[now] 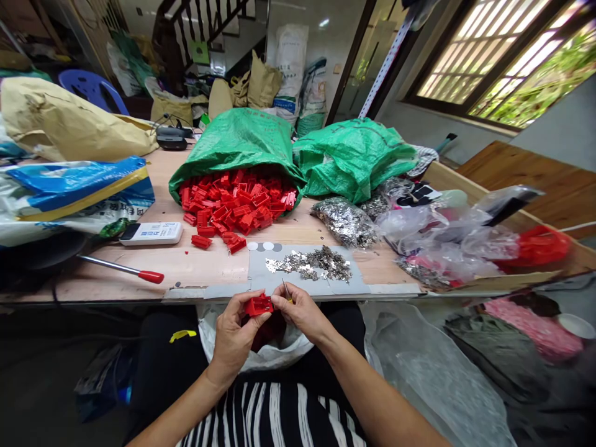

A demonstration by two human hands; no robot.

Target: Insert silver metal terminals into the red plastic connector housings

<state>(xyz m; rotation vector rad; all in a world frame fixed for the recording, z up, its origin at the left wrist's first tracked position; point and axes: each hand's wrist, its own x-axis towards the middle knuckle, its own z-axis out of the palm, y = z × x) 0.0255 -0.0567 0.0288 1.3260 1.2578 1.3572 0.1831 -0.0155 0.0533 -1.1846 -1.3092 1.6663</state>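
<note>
Over the table's front edge, my left hand (235,329) is closed on a small red plastic housing (259,305), its hollow side facing me. My right hand (300,310) is closed too, its fingertips against the housing's right end. A thin pointed tool with a yellow part (291,300) sticks up from between the right fingers; its exact kind is unclear. Any small piece pinched at the housing is hidden. Just beyond, small silvery metal pieces (321,264) lie spread on a grey mat (261,282). Below my hands, an open white sack (284,357) sits between my legs, red inside.
Red housings (233,205) spill from a green sack (237,139). Another green sack (354,155) stands right of it, near a bag of metal pieces (344,222). Left are a white box-like device (151,233) and a red-tipped lever (123,268). A wooden tray (507,285) holds plastic bags.
</note>
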